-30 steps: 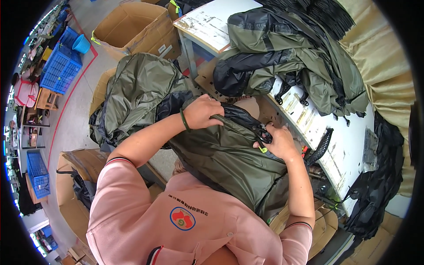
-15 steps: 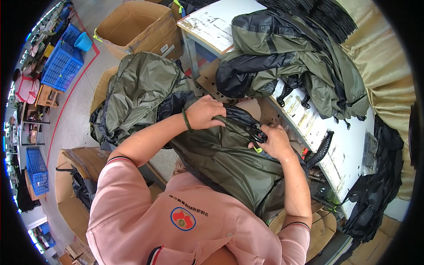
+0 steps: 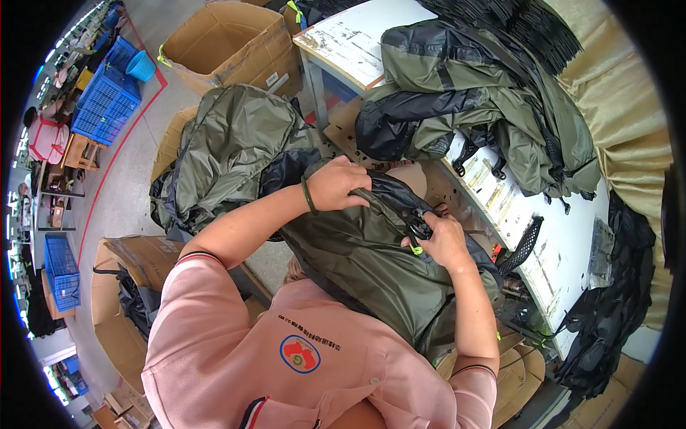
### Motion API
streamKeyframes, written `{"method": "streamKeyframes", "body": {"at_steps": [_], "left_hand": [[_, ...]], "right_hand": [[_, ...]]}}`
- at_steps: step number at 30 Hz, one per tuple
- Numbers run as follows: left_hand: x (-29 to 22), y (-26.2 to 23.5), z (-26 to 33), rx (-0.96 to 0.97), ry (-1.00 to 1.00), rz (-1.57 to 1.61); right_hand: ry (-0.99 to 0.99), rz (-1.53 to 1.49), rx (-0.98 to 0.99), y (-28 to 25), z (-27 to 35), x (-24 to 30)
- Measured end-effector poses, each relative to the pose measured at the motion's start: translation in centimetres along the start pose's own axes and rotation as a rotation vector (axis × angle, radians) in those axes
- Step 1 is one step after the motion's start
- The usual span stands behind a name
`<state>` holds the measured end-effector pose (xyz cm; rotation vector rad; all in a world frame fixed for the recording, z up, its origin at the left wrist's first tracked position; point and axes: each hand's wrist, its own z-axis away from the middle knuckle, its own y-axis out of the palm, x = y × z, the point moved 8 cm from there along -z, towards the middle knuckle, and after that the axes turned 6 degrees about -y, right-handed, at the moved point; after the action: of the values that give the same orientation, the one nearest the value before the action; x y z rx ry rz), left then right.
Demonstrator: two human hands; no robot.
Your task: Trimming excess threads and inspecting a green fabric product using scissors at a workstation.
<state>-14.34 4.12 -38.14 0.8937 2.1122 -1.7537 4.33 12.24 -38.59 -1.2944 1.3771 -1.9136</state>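
Across my lap lies a shiny olive-green and black fabric piece (image 3: 357, 250), limp and bag-like. My left hand (image 3: 339, 184) is closed on its upper edge, with the fingers curled over the rolled fabric. On the right, my right hand (image 3: 444, 242) pinches the same edge where black straps and small dark fittings (image 3: 416, 224) bunch together. A small yellow-green tag (image 3: 417, 250) shows just below those fingers. Folds and fingers partly hide what lies in the right hand's grip.
More olive-green fabric (image 3: 239, 136) is heaped over a carton to the left. Similar pieces (image 3: 493, 100) cover the worn white table (image 3: 557, 264) at right, beside a black mesh strap (image 3: 525, 247). An open carton (image 3: 229, 43) stands behind, another (image 3: 114, 322) at lower left.
My right hand has turned slightly and shifted its fingers along the bunched edge. My left hand keeps its hold with little movement. The whole view has shifted slightly.
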Motion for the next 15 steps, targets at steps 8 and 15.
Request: {"method": "streamKeyframes", "body": {"at_steps": [8, 15], "left_hand": [[4.1, -1.9, 0.9, -0.113, -0.156, 0.155], [5.3, -1.0, 1.6, -0.055, -0.263, 0.281]], "right_hand": [[0.045, 0.009, 0.006, 0.1, 0.1, 0.0], [-0.006, 0.012, 0.044, 0.5, -0.6, 0.1]]}}
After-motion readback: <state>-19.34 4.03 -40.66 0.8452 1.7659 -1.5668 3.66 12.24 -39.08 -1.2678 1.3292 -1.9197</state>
